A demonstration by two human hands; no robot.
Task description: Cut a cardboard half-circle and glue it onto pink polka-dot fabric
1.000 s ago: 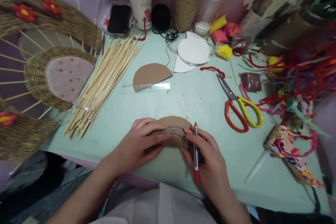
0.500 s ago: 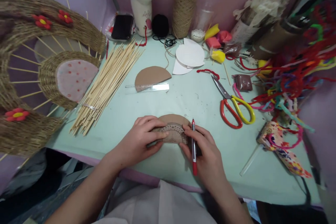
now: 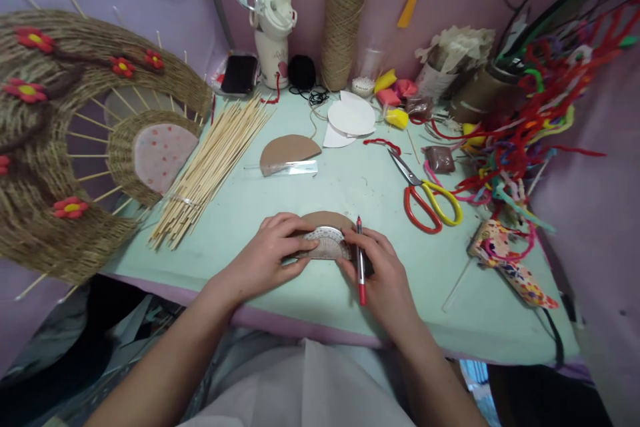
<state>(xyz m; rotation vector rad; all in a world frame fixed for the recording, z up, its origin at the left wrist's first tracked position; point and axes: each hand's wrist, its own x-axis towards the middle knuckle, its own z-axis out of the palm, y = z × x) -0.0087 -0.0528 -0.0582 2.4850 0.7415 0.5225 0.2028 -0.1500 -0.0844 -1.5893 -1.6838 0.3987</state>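
Note:
A clear protractor (image 3: 325,245) lies on a brown cardboard half-disc (image 3: 327,219) near the front edge of the pale green table (image 3: 350,187). My left hand (image 3: 265,257) presses the protractor's left side with curled fingers. My right hand (image 3: 383,273) touches its right side and holds a red pen (image 3: 360,260) upright between the fingers, tip pointing away from me.
A second brown half-disc (image 3: 287,150) under a clear ruler (image 3: 283,169) lies mid-table. A bundle of bamboo sticks (image 3: 215,163) and a woven fan piece (image 3: 75,147) lie left. Red-and-yellow scissors (image 3: 425,197), pipe cleaners (image 3: 515,140), white paper discs (image 3: 350,117) and a twine cone (image 3: 341,33) are right and back.
The camera has tilted up and back, so more of the wall and table shows. Both hands stay on the protractor and cardboard, almost unmoved.

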